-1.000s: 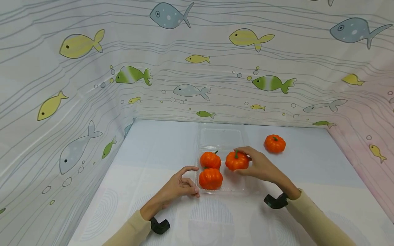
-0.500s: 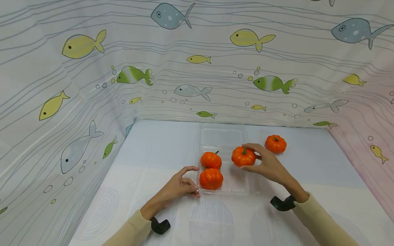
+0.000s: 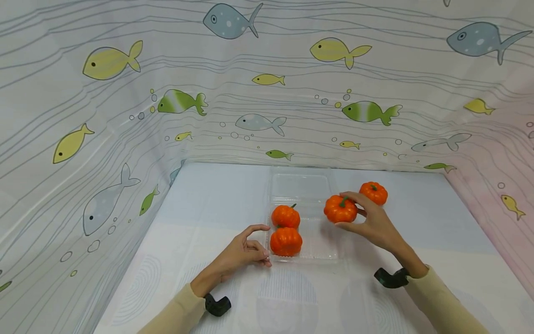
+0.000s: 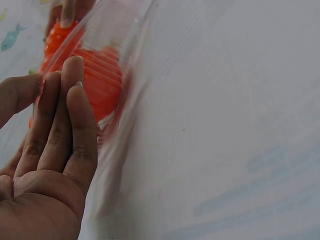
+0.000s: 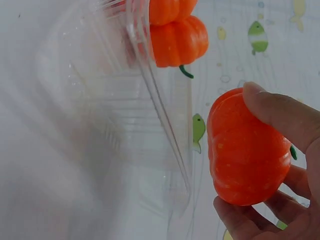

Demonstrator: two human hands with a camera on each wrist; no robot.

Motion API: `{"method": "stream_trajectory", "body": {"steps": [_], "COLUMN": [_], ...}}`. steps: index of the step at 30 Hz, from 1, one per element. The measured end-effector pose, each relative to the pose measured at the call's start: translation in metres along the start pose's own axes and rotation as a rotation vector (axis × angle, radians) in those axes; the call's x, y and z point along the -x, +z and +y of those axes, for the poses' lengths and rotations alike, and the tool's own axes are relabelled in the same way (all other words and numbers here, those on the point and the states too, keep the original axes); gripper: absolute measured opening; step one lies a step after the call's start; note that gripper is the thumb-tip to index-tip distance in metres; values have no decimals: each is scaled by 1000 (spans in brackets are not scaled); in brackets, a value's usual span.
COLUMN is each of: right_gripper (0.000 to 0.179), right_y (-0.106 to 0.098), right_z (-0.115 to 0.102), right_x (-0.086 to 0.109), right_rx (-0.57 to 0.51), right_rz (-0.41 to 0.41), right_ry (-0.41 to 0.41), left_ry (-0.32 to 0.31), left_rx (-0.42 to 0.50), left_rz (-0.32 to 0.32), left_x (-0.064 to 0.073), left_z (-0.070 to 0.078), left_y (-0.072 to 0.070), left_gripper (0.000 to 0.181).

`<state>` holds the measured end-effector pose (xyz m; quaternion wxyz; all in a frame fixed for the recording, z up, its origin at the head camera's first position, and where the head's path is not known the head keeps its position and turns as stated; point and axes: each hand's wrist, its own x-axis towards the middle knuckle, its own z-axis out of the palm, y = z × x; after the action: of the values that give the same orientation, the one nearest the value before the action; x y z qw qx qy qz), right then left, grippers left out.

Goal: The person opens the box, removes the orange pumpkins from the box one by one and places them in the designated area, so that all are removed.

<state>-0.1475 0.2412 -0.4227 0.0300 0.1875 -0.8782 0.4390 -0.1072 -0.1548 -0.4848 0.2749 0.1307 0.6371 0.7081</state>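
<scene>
Running this feed remotely, I've got the held pumpkin (image 3: 339, 211) in view: squat, glossy orange, rounded ribs w/ bright highlights, plus a short green stem (image 3: 344, 202) angled up toward the index finger. R wrist cam gives me its smooth side, more red-orange, w/ shallow grooves, faint pale specks & the stem just poking out on the far side, by the fingers. Loc: in the right hand (image 3: 373, 222), over the R rim of the clear box (image 3: 319, 243) in head view, near it but not touching per the wrist cam. R hand's thumb + fingers are bent round the pumpkin, opened approx. to its width. Left hand (image 3: 238, 253) is loose & half-spread, fingers mostly straight, tips at the box's L edge; I can't see it wrapped round anything. Inside the box, L half: rear pumpkin (image 3: 285, 216) and front pumpkin (image 3: 286, 243), same orange, touching each other; rear one's dark stem sticks up to the R. Open lid (image 3: 300, 186) is folded back behind, see-through. 4th pumpkin (image 3: 374, 191) sits on the table (image 3: 208, 199) past the R hand, partly hidden by it, stem up. Bg = fish-print curtain (image 3: 306, 102).
</scene>
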Motion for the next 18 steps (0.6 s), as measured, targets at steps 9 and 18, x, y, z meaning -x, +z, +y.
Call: {"method": "stream_trajectory", "body": {"steps": [9,18], "right_gripper": [76,76], "right_y": [-7,-18], "right_z": [9,21], "right_x": [7,16], "right_rx": [41,59], "right_rz": [36,91], "right_ry": [28,42], "left_ry": [3,-3], "left_rx": [10,9], "left_rz": [1,0], "left_x": [1,0], "left_z": [1,0], "left_y": [0,-1], "left_gripper": [72,73]}}
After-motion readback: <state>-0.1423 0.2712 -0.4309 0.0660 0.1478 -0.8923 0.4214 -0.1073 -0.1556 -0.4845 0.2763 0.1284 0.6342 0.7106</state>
